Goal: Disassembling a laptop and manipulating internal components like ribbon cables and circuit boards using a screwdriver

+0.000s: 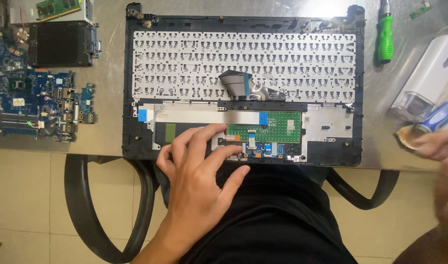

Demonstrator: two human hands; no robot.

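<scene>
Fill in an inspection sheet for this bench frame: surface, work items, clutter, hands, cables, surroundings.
Surface: metal table, glare at the top.
Job's things: laptop palmrest shell, underside up; green touchpad board.
Clutter: blue motherboard, black heatsink, RAM stick, green screwdriver, white-grey tool.
Grippers: left hand fingertips on the shell's lower edge; right hand blurred, at a blue-handled tool.
Cables: grey ribbon cable, loose; flat silver flex.
Surroundings: tiled floor, black chair arms.

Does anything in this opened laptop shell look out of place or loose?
Yes. A grey ribbon cable lies curled and twisted over the keyboard underside, its end apparently unplugged. The left hand rests on the laptop shell near the green touchpad board.
</scene>
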